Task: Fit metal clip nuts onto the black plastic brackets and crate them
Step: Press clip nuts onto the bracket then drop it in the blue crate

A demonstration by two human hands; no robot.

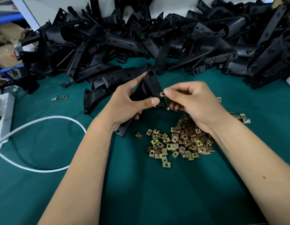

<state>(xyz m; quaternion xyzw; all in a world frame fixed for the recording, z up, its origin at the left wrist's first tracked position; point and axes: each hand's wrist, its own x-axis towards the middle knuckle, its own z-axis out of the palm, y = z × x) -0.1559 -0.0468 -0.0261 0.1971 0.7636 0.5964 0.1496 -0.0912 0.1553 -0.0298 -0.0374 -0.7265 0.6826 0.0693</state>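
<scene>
My left hand (pixel 129 103) grips a black plastic bracket (pixel 151 84) above the green table, thumb and fingers curled round its middle. My right hand (pixel 188 101) pinches a small metal clip nut (pixel 162 94) against the bracket's right edge. One more clip nut (pixel 169 109) seems tucked under the right hand's lower fingers. A heap of brass-coloured clip nuts (pixel 180 142) lies on the cloth below and under my right wrist. No crate is in view.
A large pile of black brackets (pixel 157 41) fills the back of the green table (pixel 141 192). Another bracket (pixel 98 88) lies just left of my hands. Two stray clip nuts (pixel 59 98) lie at left. A white cable (pixel 43 120) loops from a white box (pixel 3 114).
</scene>
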